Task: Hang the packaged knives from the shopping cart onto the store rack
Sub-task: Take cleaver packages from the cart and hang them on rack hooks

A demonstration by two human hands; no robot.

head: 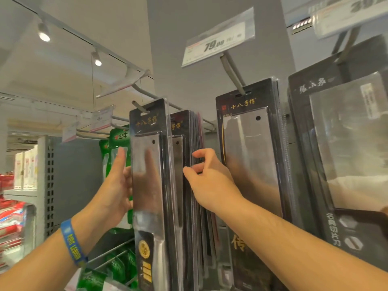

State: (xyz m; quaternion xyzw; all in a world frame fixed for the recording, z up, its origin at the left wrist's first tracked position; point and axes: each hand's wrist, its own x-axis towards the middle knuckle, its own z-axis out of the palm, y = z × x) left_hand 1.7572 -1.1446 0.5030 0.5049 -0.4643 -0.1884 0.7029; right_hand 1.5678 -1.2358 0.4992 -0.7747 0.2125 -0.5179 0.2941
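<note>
**Desk:** What have you got, big to small?

**Me:** The store rack (184, 85) fills my view. Hanging on it at far right is a broad boxed cleaver (346, 143), and next to it is a black cleaver pack (252, 154) under the 79.00 price tag (218, 38). In the middle is the packaged knife (149, 175) I care about. It is upright at the front of its row, with its top at the peg (137, 106). I can't see the cart.

**Desk:** And the hands?

**Me:** My left hand (117, 185) grips the pack's left edge, with the fingers going behind it. My right hand (210, 181) pinches the edges of the hanging stack (195, 133) just behind, as if to keep it back.

**Desk:** How will it handle?

**Me:** I'd say it's a stiff card back with a slick clear blister, and bottom-heavy, because the handle sits low. So I expect it to swing from the top. It seems best to take the side edges at mid-height. The glossy face looks slippery, and the hang slot (144, 111) looks like thin card that could tear.

**Desk:** Is it seated?

**Me:** The slot is at the peg's tip. I can't tell whether it is fully on.
</note>
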